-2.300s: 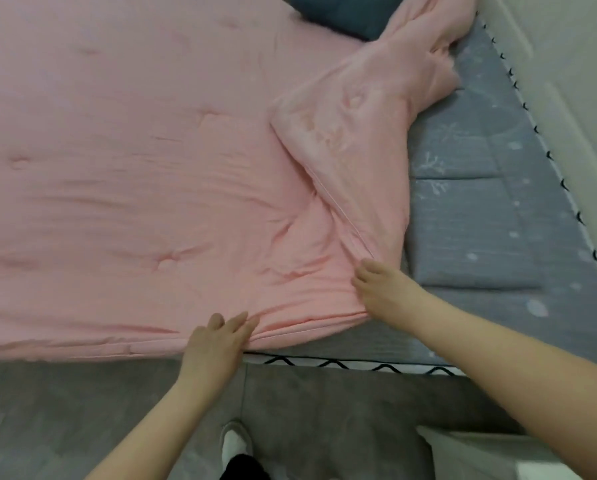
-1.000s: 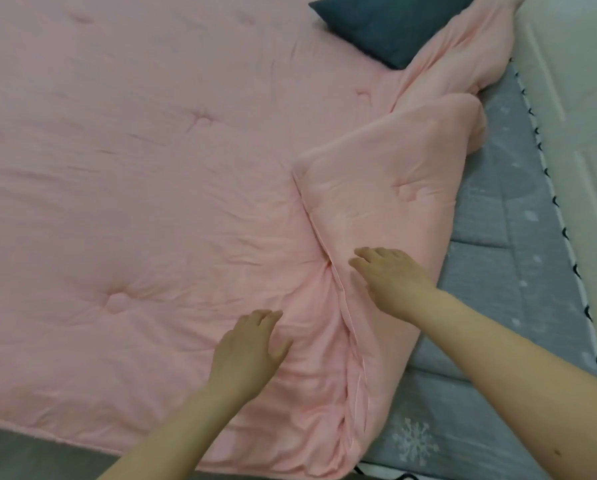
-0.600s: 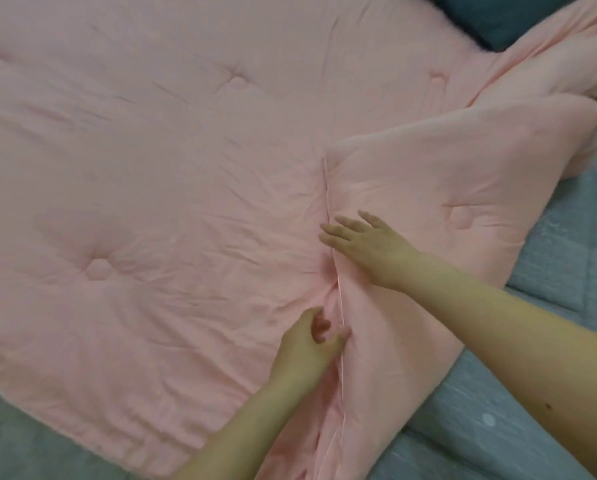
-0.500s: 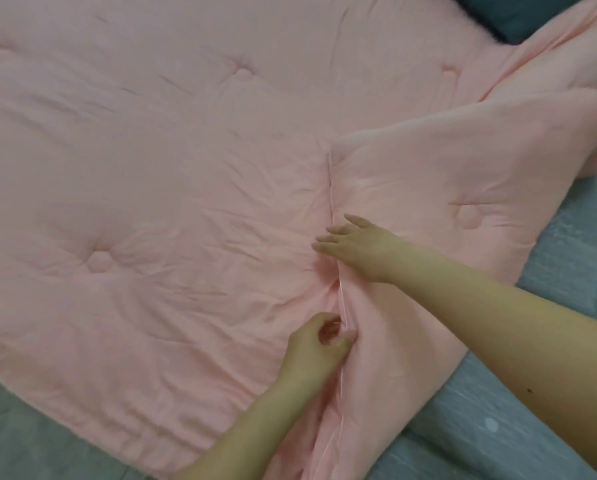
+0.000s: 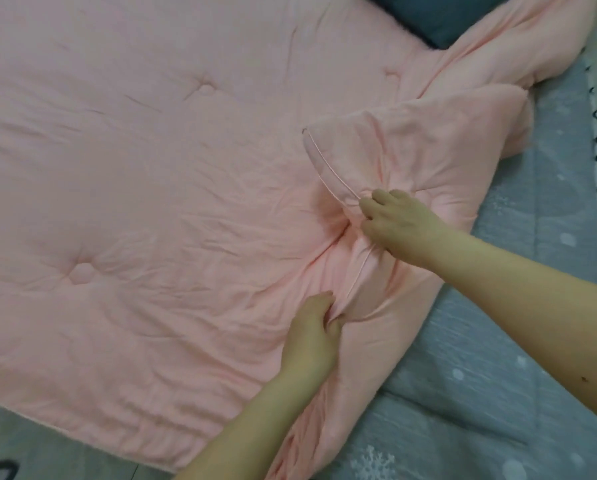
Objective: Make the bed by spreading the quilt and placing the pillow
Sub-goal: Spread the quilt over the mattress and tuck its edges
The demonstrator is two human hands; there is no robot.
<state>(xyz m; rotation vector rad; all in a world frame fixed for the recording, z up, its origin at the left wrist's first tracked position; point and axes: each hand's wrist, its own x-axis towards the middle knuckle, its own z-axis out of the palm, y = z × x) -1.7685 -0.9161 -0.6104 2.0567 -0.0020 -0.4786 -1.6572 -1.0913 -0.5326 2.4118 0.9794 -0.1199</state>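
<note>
I see the pink quilt (image 5: 144,209) spread over most of the bed, its right side folded back on itself in a bunched flap. My right hand (image 5: 399,225) is clenched around the flap's piped edge; my left hand (image 5: 312,336) pinches a fold of quilt just below it. A dark teal pillow (image 5: 439,19) lies at the top, partly under the quilt. Grey snowflake-print sheet (image 5: 498,393) shows at right.

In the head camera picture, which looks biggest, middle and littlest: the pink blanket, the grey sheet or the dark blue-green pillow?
1. Pink padded quilt: fills most of the picture.
2. Grey snowflake-print bed sheet: only the uncovered part shows.
3. Dark teal pillow: just a corner shows at the top edge, so its real size can't be told.
</note>
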